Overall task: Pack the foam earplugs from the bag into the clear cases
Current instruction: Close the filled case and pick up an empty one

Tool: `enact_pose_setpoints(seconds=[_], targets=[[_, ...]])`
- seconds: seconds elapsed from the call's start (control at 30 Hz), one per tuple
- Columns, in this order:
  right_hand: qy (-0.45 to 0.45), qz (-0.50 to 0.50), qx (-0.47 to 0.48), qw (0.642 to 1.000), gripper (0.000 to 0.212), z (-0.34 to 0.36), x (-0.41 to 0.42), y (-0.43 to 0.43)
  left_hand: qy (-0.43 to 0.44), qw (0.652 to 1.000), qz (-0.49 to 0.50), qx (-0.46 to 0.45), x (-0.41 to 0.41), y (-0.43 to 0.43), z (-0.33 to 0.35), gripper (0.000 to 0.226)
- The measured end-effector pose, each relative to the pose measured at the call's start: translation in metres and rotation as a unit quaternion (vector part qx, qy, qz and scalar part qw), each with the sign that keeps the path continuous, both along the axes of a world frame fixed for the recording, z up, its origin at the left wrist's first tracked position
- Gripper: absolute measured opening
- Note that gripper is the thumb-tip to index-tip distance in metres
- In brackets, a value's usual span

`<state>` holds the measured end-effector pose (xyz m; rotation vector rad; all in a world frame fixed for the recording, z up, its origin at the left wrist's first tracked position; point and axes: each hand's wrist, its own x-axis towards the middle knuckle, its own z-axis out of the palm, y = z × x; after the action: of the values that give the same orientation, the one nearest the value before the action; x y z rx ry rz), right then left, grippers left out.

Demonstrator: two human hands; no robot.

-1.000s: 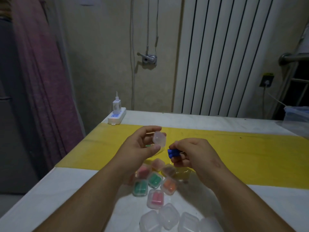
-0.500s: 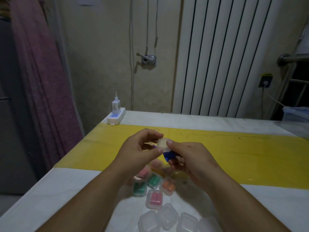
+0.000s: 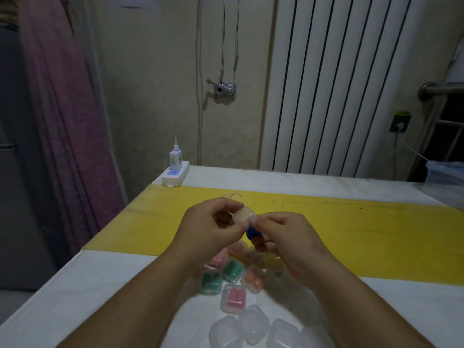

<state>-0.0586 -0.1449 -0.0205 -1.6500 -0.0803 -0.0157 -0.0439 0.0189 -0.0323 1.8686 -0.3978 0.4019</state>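
Both hands met above the tabletop, over the yellow strip. The left hand had thumb and fingers pinched on a clear case; whether its lid was open, I could not tell, since the fingers covered its edges. The right hand was closed on blue earplugs, just below the case and touching it, with only a small patch of blue showing between the fingertips, so their number stayed unclear. Under the wrists lay filled cases holding green, orange and pink plugs; those farthest back were half hidden by the hands and blurred. Nearer me sat empty cases, the row cut off by the lower edge of view. I could not make out the bag for certain; something glossy lay under the right hand. A power strip with a charger stood at the far left corner.
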Motion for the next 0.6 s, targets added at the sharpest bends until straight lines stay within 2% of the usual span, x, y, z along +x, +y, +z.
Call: enact_pose_setpoints(seconds=[0.1,0.17,0.23,0.3,0.5,0.6], targets=[[-0.024,-0.017,-0.039,0.999,0.018,-0.0020,0.0005,0.0020,-0.002,1.000,0.010,0.003,-0.0008,-0.0020,-0.0003,0.023],[-0.030,-0.035,-0.055,0.997,0.016,-0.0035,0.0017,0.0025,0.022,0.998,0.002,-0.067,0.0002,-0.0020,0.0021,0.020],[-0.023,-0.043,-0.045,0.998,0.014,-0.0041,0.0030,0.0027,0.053,0.989,-0.011,-0.136,0.0027,-0.0004,0.0050,0.031],[-0.015,-0.041,-0.027,0.999,0.013,-0.0034,0.0032,0.0024,0.068,0.985,-0.029,-0.155,0.0038,0.0006,0.0065,0.041],[-0.010,-0.041,-0.003,0.999,0.013,0.0002,0.0039,-0.0041,0.082,0.991,-0.043,-0.100,0.0015,0.0014,0.0066,0.045],[-0.003,-0.030,0.006,1.000,0.010,-0.0005,0.0040,-0.0066,0.084,0.994,-0.040,-0.057,0.0028,0.0012,0.0027,0.038]])
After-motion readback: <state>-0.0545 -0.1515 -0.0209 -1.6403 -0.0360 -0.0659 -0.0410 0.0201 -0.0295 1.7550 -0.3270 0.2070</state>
